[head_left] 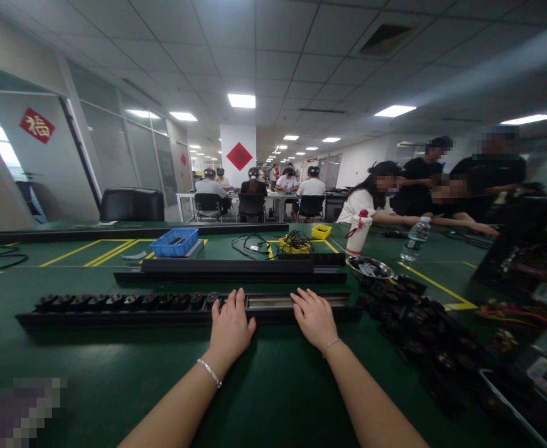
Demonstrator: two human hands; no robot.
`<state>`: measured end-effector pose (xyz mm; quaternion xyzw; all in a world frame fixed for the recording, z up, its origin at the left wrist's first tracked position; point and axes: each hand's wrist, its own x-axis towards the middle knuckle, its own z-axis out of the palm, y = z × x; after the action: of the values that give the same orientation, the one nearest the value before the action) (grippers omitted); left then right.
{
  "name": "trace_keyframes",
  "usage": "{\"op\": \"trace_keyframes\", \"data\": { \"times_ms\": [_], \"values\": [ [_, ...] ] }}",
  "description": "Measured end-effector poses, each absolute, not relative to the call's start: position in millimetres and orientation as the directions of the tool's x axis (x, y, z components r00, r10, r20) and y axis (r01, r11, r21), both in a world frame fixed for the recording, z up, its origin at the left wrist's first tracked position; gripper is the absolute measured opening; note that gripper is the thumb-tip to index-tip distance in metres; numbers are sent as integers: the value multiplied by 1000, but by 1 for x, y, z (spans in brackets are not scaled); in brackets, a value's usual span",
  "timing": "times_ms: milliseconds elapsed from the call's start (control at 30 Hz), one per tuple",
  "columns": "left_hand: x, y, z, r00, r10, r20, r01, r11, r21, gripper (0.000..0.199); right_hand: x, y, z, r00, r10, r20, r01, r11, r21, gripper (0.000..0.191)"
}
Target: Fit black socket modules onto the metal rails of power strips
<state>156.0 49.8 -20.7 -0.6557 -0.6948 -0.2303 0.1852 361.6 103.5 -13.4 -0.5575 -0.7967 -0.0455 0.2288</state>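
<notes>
A long black rail (114,321) lies across the green table in front of me. A row of small black socket-like modules (132,302) fills its left and middle part. Toward the right, a bare metallic channel (273,301) shows. My left hand (230,328) lies over the rail at the right end of the row, fingers stretched out over the last modules, which it partly hides. Flat on the rail's right part rests my right hand (316,318), its fingers extended over the bare stretch. Neither hand is closed around anything.
Behind lie another black rail (226,267), a blue bin (175,242), a yellow tray (321,232) and cables (296,241). A metal bowl (371,267), a white flask (358,234), a bottle (416,239) and piled black modules (422,323) stand right. Co-workers reach across the far right.
</notes>
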Motion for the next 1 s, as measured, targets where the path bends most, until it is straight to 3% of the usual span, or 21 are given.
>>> {"op": "trace_keyframes", "data": {
  "times_ms": [1000],
  "values": [
    [159, 49, -21, -84, 848, 523, 996, 56, 68, 61, 362, 105, -16, -268, 860, 434, 904, 381, -196, 39]
  ]
}}
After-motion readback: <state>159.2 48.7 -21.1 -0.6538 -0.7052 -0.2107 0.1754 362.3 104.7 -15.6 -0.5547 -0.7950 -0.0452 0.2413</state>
